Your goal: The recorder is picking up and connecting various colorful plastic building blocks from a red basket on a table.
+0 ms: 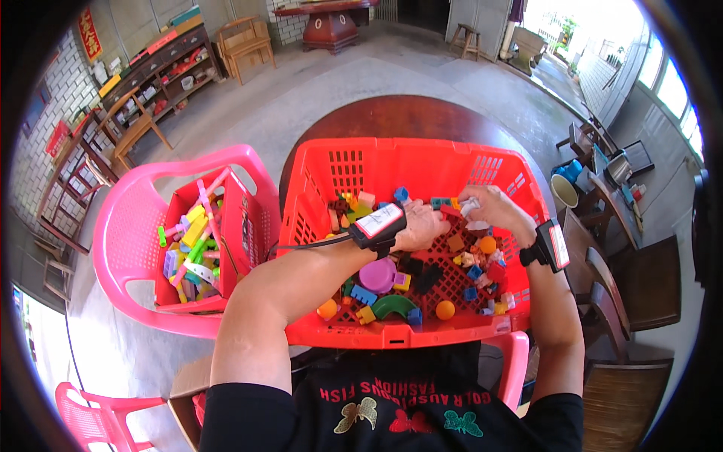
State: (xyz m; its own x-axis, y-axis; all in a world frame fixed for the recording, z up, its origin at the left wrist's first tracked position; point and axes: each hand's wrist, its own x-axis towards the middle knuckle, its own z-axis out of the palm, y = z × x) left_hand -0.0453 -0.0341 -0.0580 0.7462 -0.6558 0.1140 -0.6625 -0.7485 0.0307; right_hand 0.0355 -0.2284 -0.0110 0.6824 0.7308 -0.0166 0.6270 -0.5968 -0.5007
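Observation:
Both my hands reach into a red plastic crate (422,337) of mixed toys. My right hand (493,209) is closed, its fingers pinching a small whitish piece (468,206) whose kind I cannot make out. Beside it, my left hand (423,226) hangs palm down over the toys, fingers apart and nothing visible in them; its fingertips are partly hidden. Blue blocks (401,195) lie just beyond the left hand. Nearer to me are a purple round toy (378,276), a green arch piece (394,306) and orange balls (445,309). Several small figures and blocks lie toward the right side.
The crate stands on a round brown table (376,113). At left, a pink chair (135,218) bears a red box (252,218) full of colourful toy pieces. Wooden chairs (651,279) stand close on the right. A cardboard box (184,384) sits low at left.

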